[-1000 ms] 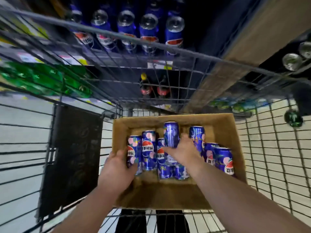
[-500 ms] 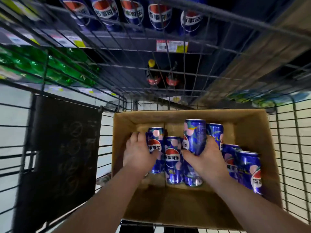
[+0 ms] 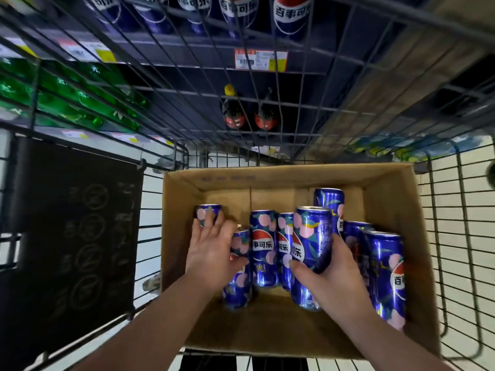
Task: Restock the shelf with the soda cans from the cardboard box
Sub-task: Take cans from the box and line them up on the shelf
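Behind the wire cart (image 3: 442, 236) you are leaning over, the store shelf (image 3: 187, 53) runs across the top of the view, dark blue, with a row of blue cola cans (image 3: 292, 14) on its upper tier, a price tag (image 3: 261, 59) on its edge, two dark bottles (image 3: 249, 113) on the tier below and green bottles (image 3: 67, 97) off to the left. Inside the cart sits the cardboard box (image 3: 396, 210), open at the top, and the soda cans (image 3: 263, 247) you are to move stand upright in a loose cluster in its nearer half, with bare cardboard at the far end. You are at the picking step: nothing has left the box yet. Your right hand (image 3: 334, 279) is wrapped around the tall can (image 3: 310, 236) at the front of the cluster, thumb across its face, and it looks raised a little above its neighbours. Your left hand (image 3: 214, 253) is spread over two cans, fingers reaching the small far can (image 3: 209, 214) and palm against the nearer one (image 3: 238, 266); whether that grip has fully closed you cannot tell from here. Next, lift both loads straight up clear of the box wall and the cart rim, then carry them forward to a gap on the shelf. Keep the left pair pinched firmly, since one hand on two cans is likely to slip.
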The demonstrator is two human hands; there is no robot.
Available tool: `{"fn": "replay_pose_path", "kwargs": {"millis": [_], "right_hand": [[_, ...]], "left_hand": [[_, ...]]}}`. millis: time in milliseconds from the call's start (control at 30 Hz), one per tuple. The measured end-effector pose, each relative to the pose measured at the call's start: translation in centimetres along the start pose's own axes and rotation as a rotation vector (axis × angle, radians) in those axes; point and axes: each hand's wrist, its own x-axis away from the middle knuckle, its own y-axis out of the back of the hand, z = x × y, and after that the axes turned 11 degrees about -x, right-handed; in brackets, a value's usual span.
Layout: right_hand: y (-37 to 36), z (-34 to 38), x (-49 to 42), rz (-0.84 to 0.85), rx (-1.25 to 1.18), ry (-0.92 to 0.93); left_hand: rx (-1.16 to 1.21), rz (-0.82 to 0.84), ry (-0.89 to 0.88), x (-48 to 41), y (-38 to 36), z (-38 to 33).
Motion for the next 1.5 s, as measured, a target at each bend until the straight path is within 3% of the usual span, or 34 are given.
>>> {"fn": "replay_pose_path", "kwargs": {"millis": [167, 367, 500, 667, 800, 1000, 1267, 1500], "right_hand": [[0.1, 0.2, 0.4, 0.018, 0.003, 0.017], [-0.1, 0.0, 0.5, 0.021, 0.009, 0.042], [-0.2, -0.5, 0.4, 0.019, 0.009, 0.066], [0.2, 0.4, 1.4, 0.012, -0.044, 0.074], [1.5, 3.1, 3.4, -0.002, -0.043, 0.13], [3.6, 10.7, 8.9, 0.02, -0.095, 0.253], [5.3, 21.0, 17.9, 0.112, -0.115, 0.529], [1.3, 28.1, 26.6, 0.256, -0.11, 0.736]], "left_hand": [[0.633, 0.003, 0.093, 2.1, -0.2, -0.4], [0.877, 0.075, 0.242, 2.0, -0.8, -0.8], [0.795, 0.115, 0.192, 2.1, -1.2, -0.9], [1.051, 0.141, 0.181, 3.9, 0.5, -1.8], [1.308, 0.005, 0.26, 6.4, 4.4, -1.5], [1.454, -0.184, 0.244, 11.2, 13.3, -2.1], [1.512, -0.469, 0.155, 20.0, 23.8, -1.0], [1.523, -0.716, 0.146, 29.7, 29.6, 5.1]]}}
